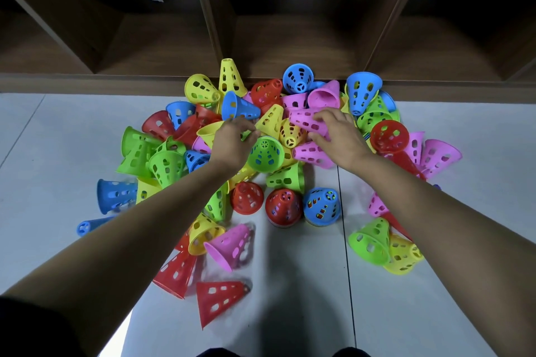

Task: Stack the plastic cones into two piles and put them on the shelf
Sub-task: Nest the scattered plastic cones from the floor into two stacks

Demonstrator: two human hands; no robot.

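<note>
Several perforated plastic cones in red, blue, green, yellow and pink lie in a loose heap on the pale floor in front of the shelf. My left hand (232,139) reaches into the middle of the heap, its fingertips pinching at the rim of a yellow cone (209,132), beside a green cone (265,153). My right hand (338,132) lies over a pink cone (304,122), fingers curled around its side. Two upright stacks stand near me: one topped red (282,207), one topped blue (322,206).
A dark wooden shelf (290,46) with open compartments runs along the back, its base board right behind the heap. Stray cones lie toward me, such as a red one (217,301) and a green one (369,240). Grey floor tiles (290,284) surround the pile.
</note>
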